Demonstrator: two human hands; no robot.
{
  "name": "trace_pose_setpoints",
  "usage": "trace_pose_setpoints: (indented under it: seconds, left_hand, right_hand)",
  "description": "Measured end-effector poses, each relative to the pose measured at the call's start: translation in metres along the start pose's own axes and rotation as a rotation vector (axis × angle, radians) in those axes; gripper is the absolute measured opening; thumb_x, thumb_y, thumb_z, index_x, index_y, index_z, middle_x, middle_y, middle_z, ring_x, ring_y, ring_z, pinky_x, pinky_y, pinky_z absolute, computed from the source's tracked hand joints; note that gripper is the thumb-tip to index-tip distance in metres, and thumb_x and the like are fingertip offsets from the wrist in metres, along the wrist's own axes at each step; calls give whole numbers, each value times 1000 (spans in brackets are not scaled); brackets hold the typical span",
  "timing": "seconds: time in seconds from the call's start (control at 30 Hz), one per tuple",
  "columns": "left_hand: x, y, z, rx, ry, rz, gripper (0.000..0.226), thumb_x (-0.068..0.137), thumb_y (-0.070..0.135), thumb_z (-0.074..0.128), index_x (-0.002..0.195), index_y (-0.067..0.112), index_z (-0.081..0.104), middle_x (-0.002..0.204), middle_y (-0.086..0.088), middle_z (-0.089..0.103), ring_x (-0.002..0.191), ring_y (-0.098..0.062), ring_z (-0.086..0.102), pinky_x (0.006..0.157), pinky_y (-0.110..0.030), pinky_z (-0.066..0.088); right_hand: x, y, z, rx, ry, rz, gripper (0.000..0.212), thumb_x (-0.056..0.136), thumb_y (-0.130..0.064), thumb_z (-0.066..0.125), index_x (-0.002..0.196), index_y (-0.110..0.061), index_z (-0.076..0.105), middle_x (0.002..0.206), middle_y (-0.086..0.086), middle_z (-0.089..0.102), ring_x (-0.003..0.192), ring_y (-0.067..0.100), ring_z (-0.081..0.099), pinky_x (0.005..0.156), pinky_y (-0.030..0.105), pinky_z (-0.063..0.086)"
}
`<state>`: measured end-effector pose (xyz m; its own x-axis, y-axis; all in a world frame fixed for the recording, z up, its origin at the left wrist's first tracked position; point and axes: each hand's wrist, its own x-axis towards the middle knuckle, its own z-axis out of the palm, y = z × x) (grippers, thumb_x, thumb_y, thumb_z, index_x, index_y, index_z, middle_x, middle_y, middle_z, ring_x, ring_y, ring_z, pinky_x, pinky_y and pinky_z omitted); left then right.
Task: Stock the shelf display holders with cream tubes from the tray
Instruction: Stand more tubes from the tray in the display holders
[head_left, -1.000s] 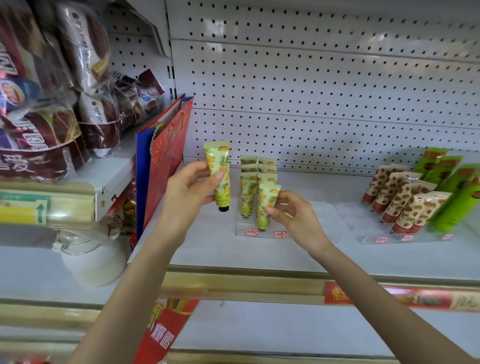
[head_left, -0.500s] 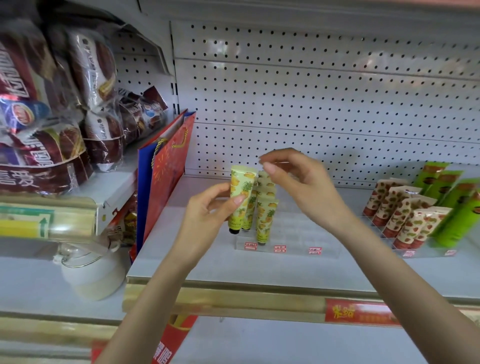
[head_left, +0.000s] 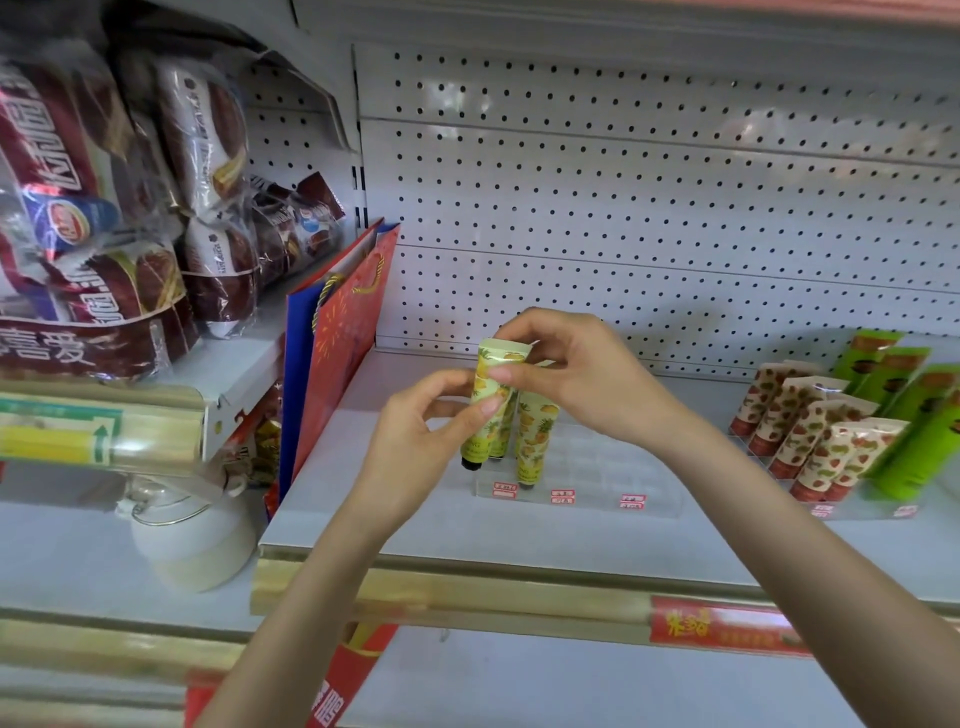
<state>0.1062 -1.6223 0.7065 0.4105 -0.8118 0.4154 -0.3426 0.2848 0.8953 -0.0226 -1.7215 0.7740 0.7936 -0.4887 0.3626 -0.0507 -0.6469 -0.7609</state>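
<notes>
Currently, the pineapple-print cream tube (head_left: 491, 395) is held upright, cap down, over the left end of the clear display holder (head_left: 597, 467), just beside the stocked tubes (head_left: 535, 431) standing in it. The left hand (head_left: 415, 441) pinches the tube body while the right hand (head_left: 587, 374) pinches the crimped top edge. This two-point hold probably keeps the cap aligned for a straight drop into a slot. The tray is not in view.

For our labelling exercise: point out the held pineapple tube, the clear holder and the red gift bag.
pineapple tube (head_left: 480, 441), head view, lower body.
clear holder (head_left: 608, 462), head view, bare compartments.
red gift bag (head_left: 345, 353), head view, front face.
</notes>
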Motion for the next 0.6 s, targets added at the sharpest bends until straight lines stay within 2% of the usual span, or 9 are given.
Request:
trace_pose_setpoints:
  seconds: [0.07, 0.1, 0.17, 0.23, 0.3, 0.37, 0.47, 0.6]
  left_hand:
    - [-2, -4, -4, 87, -2, -19, 31, 75, 47, 60, 101, 30, 63, 97, 15, 67, 91, -1, 63, 75, -19, 50]
    - [-4, -9, -8, 168, 8, -28, 34, 77, 52, 59, 103, 31, 61, 100, 16, 65, 94, 2, 61, 76, -20, 50]
    - [-9, -21, -15, 372, 17, -40, 48, 79, 66, 53, 112, 32, 58, 108, 19, 61, 101, 1, 56, 83, -31, 51]
    - [-16, -28, -21, 546, -22, -56, 64, 76, 74, 36, 121, 33, 54, 117, 20, 56, 108, -2, 52, 89, -42, 48]
    - [-21, -32, -23, 672, -74, -68, 66, 78, 74, 31, 127, 33, 49, 127, 17, 52, 116, -6, 48, 93, -43, 45]
    - [-26, -34, -21, 777, -121, -67, 58, 86, 67, 35, 131, 31, 46, 134, 15, 48, 122, -9, 43, 95, -37, 42]
    - [-29, -35, -18, 860, -159, -78, 50, 91, 56, 39, 134, 31, 43, 137, 15, 44, 124, -8, 39, 89, -29, 36]
    - [-30, -39, -19, 852, -180, -86, 49, 90, 57, 38, 132, 32, 44, 135, 17, 45, 122, -6, 40, 87, -27, 35]
  right_hand:
    - [2, 4, -1, -12, 20, 17, 13, 82, -11, 70, 84, -23, 63, 86, -9, 66, 71, 5, 59, 72, 19, 49]
    - [3, 7, -1, -28, 28, 26, 13, 82, -12, 70, 84, -23, 63, 87, -9, 65, 70, 4, 58, 72, 19, 49]
    - [2, 13, 0, -82, 35, 39, 12, 83, -12, 70, 84, -22, 63, 85, -12, 64, 65, -1, 55, 69, 14, 47]
    - [1, 19, 3, -134, 30, 54, 12, 83, -12, 69, 85, -21, 62, 75, -18, 62, 61, -4, 53, 63, 7, 41]
    - [0, 24, 6, -157, 23, 71, 11, 84, -11, 69, 86, -20, 62, 64, -24, 60, 58, -3, 52, 58, 6, 38]
    - [0, 29, 9, -177, 27, 71, 10, 84, -10, 68, 88, -18, 63, 62, -24, 59, 59, -3, 52, 58, 6, 38]
    - [0, 34, 13, -197, 21, 64, 8, 84, -9, 68, 91, -12, 65, 72, -17, 58, 62, -4, 53, 60, 6, 39]
    - [1, 40, 17, -228, -3, 66, 9, 84, -9, 68, 92, -8, 66, 81, -4, 63, 68, -1, 54, 65, 6, 40]
